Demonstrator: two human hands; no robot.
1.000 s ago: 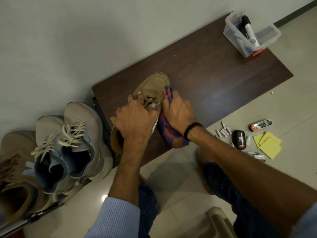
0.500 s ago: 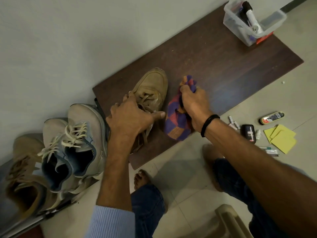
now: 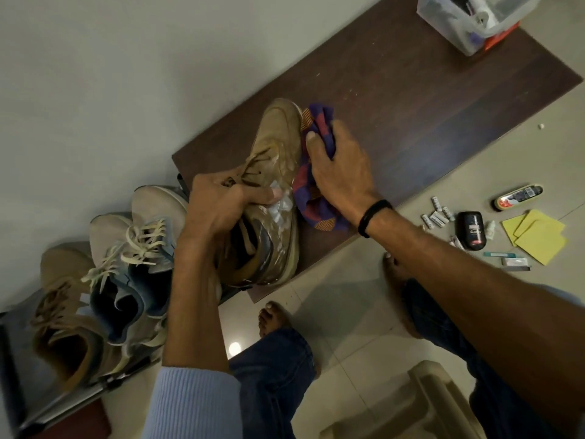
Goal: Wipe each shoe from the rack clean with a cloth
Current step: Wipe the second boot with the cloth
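A tan suede shoe lies on the dark wooden table, toe pointing away from me. My left hand grips it at the laces and tongue. My right hand holds a purple, red and orange checked cloth against the shoe's right side near the toe. White smears show on the shoe's side below my left thumb.
On the rack at left sit a grey-blue pair of sneakers and another tan shoe. A clear plastic box stands at the table's far end. Polish tin, black bottle, yellow pads lie on the floor.
The right hand has brought the cloth back from beside the shoe onto its right side near the toe. The left hand has shifted its grip lower on the laces.
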